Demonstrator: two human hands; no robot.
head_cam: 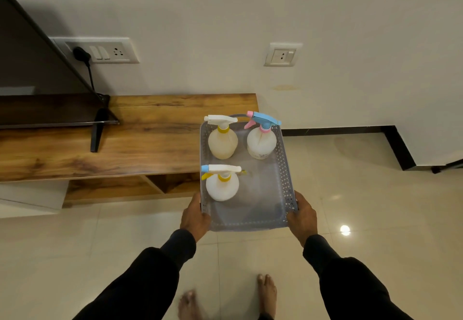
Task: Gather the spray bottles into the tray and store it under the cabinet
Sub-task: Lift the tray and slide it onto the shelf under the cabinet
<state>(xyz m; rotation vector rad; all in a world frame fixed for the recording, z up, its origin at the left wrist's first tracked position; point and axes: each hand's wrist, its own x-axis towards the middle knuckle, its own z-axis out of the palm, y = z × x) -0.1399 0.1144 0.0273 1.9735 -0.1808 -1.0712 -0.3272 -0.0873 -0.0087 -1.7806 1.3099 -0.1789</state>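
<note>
A grey perforated tray (280,169) carries pale bottles with white-yellow and blue-pink spray heads beside a wood-grain cabinet (100,149).

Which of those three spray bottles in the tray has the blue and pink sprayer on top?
The bottle in the far right corner of the tray. Its trigger head is blue with pink parts, while the other two bottles have white heads with yellow collars.

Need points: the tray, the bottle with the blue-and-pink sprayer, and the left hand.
tray (265,194), head view, bare floor of the tray.
bottle with the blue-and-pink sprayer (261,142), head view, white body below the neck.
left hand (194,215), head view, back of the hand gripping the tray's near-left corner.
</note>
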